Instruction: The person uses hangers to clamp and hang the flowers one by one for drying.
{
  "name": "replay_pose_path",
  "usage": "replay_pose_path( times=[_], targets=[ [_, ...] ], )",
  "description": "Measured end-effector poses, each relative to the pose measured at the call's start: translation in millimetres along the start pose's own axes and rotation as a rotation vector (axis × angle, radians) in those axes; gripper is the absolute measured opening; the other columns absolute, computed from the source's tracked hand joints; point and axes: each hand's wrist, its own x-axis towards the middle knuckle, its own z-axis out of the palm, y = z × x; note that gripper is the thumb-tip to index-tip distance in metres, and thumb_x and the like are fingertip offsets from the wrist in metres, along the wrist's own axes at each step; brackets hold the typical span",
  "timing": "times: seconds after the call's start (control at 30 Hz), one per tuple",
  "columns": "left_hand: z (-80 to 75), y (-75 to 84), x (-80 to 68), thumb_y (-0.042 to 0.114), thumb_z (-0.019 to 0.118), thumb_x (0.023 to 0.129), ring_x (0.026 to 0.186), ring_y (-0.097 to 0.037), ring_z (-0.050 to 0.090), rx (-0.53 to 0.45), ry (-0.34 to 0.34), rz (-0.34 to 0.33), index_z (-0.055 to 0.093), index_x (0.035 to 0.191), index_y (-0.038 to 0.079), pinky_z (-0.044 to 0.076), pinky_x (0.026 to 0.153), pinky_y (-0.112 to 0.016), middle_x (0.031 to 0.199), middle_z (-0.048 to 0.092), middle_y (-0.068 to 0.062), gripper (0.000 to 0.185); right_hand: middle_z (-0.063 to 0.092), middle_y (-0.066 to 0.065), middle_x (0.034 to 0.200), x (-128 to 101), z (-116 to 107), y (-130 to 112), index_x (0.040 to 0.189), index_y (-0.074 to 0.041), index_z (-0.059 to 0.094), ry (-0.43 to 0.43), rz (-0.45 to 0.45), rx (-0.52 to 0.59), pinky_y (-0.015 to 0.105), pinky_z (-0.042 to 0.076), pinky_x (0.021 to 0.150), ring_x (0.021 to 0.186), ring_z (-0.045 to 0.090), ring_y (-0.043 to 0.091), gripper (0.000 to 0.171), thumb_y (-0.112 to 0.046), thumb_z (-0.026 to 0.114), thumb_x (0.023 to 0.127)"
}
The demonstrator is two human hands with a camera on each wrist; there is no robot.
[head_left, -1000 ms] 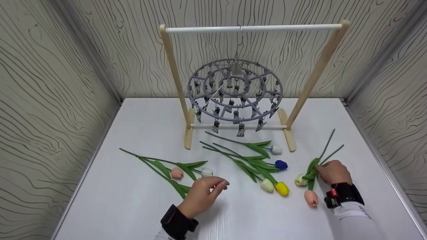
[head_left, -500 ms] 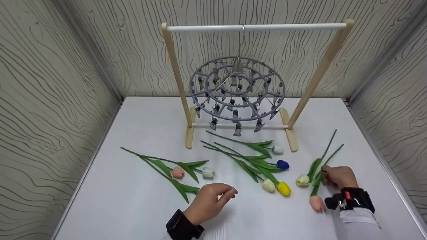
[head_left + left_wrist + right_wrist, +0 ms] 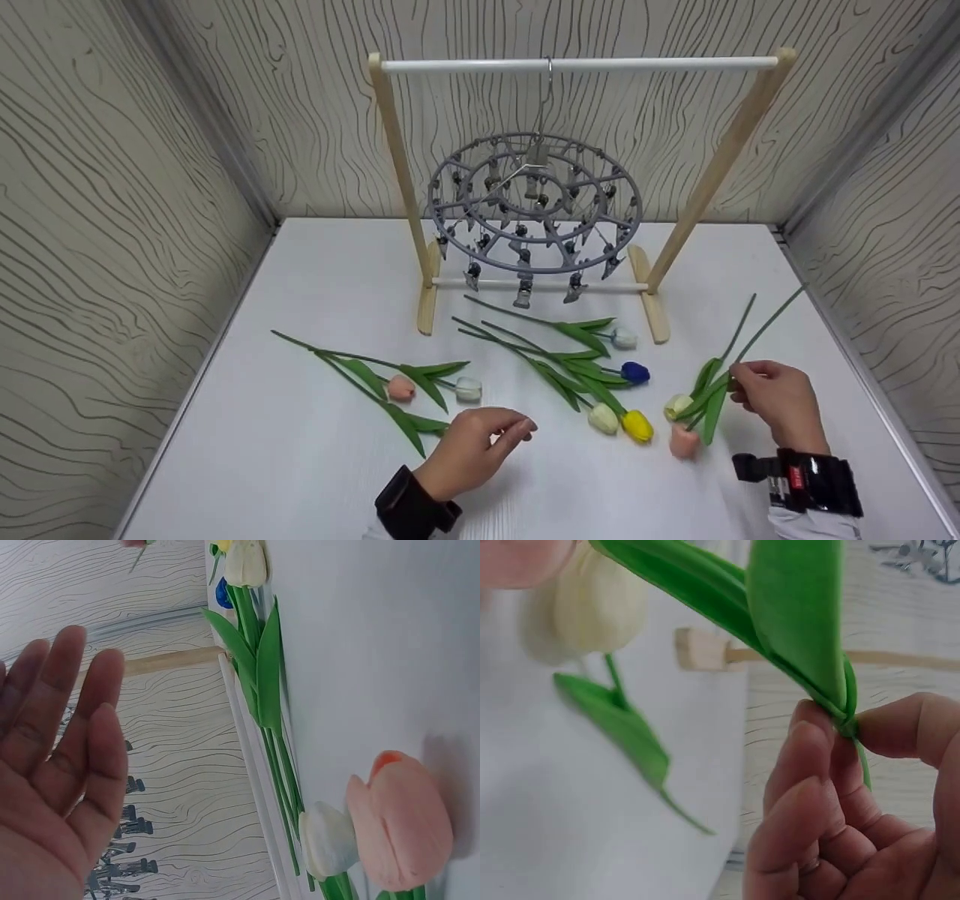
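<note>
My right hand (image 3: 780, 401) pinches the stem of a pink tulip (image 3: 684, 441) between thumb and fingertips, just below its leaves (image 3: 799, 622). Its bloom hangs toward the front. A cream tulip (image 3: 600, 604) lies on the table beneath and beside it. Over the front middle of the table, my left hand (image 3: 474, 455) hovers with relaxed fingers, holding nothing. Near it lie another pink tulip (image 3: 401, 825) and a white tulip (image 3: 328, 840); the hand partly hides leaves there.
A wooden stand (image 3: 686, 202) with a white bar carries a round grey clip hanger (image 3: 534, 240). Before it lie a white tulip (image 3: 624, 337), a blue tulip (image 3: 635, 373), a cream tulip (image 3: 603, 418) and a yellow tulip (image 3: 637, 426). Patterned walls enclose three sides.
My right hand has lifted the pink tulip off the table, away from the cream one, its stem tip rising to the right. My left hand shifted slightly right. The hanger turned a little.
</note>
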Motion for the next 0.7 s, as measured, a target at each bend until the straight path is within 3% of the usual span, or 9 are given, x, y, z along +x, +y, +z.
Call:
replay_pose_path(
  times=[0.17, 0.47, 0.7],
  targets=[
    [-1.0, 4.1, 1.4, 0.031, 0.049, 0.106, 0.085, 0.002, 0.062, 0.004, 0.008, 0.006, 0.074, 0.105, 0.017, 0.053, 0.076, -0.018, 0.092, 0.07, 0.011, 0.029, 0.072, 0.007, 0.088, -24, 9, -24, 0.115, 0.007, 0.064, 0.066, -0.128, -0.039, 0.02, 0.055, 0.063, 0.071, 0.066, 0.011, 0.04, -0.029, 0.058, 0.099],
    [1.4, 12.1, 9.3, 0.029, 0.047, 0.107, 0.09, -0.001, 0.064, -0.014, 0.023, 0.02, 0.072, 0.114, 0.014, 0.052, 0.076, -0.018, 0.098, 0.071, 0.008, 0.03, 0.07, 0.008, 0.088, -66, 38, -56, 0.104, -0.001, 0.068, 0.081, -0.308, -0.103, 0.02, 0.053, 0.062, 0.074, 0.065, 0.013, 0.026, -0.026, 0.065, 0.097],
    [4.6, 18.7, 18.8, 0.027, 0.048, 0.107, 0.093, -0.003, 0.064, -0.047, 0.07, 0.015, 0.07, 0.119, 0.012, 0.053, 0.077, -0.021, 0.106, 0.07, 0.005, 0.029, 0.069, 0.002, 0.088, -91, 68, -72, 0.099, -0.006, 0.07, 0.017, -0.394, -0.123, 0.021, 0.051, 0.066, 0.078, 0.062, 0.014, 0.016, -0.02, 0.07, 0.095]
  ],
)
